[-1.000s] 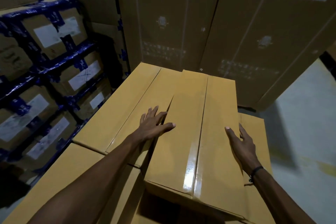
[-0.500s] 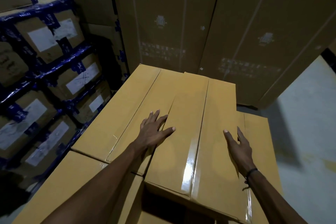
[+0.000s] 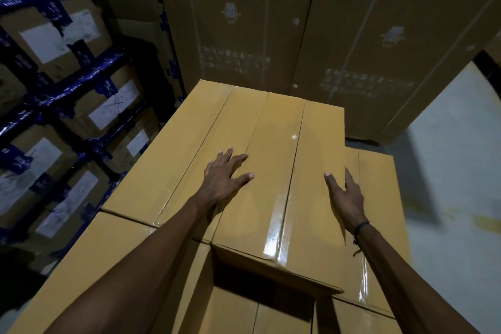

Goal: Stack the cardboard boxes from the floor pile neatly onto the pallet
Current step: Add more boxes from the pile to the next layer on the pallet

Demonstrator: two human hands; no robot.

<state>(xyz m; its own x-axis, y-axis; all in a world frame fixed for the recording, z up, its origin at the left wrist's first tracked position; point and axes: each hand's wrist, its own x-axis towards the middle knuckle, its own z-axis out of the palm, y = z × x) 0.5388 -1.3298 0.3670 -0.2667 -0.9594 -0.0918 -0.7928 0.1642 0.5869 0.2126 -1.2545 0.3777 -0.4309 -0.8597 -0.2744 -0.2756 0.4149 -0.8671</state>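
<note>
A tan cardboard box (image 3: 279, 144) with a glossy tape seam lies on top of the stack, its long left side against a matching box (image 3: 173, 160) at the same level. My left hand (image 3: 222, 179) rests flat across the seam between the two, fingers spread. On the box's right edge, my right hand (image 3: 344, 195) has its thumb on top and its fingers down the side. Lower boxes show at the front left (image 3: 108, 252) and to the right (image 3: 379, 198). The box's near end overhangs a dark gap. The pallet is hidden.
Two tall brown cartons (image 3: 244, 22) (image 3: 379, 35) stand close behind the stack. A wall of smaller boxes bound with blue tape (image 3: 67, 89) fills the left side. Pale grey floor (image 3: 447, 171) lies to the right.
The top box has slid away from me and to the left, closing the gap to its neighbour. My left hand moved from the box's side onto the seam.
</note>
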